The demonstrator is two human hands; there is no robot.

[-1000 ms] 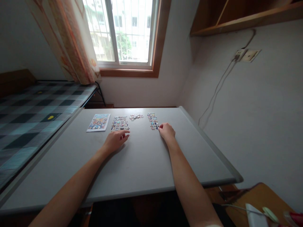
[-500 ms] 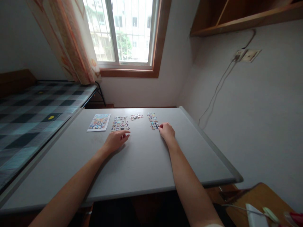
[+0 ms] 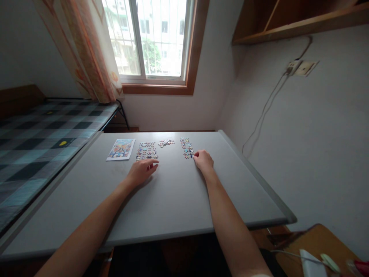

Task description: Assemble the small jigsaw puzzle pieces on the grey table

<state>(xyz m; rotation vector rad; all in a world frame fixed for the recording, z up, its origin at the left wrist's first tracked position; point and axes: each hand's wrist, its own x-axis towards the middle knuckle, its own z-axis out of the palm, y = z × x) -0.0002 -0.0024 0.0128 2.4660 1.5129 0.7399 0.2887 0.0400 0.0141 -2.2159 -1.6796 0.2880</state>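
Pale table (image 3: 178, 204); puzzle pieces (image 3: 165, 143) small, multicoloured; left fingers (image 3: 152, 161) parted; right fingers (image 3: 196, 154): grip unclear

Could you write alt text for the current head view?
A person's right hand is at the near corner of one block of puzzle pieces on a pale table; the left hand, loosely curled, is by another block. A small pile lies between the blocks, with a colorful picture sheet at left.
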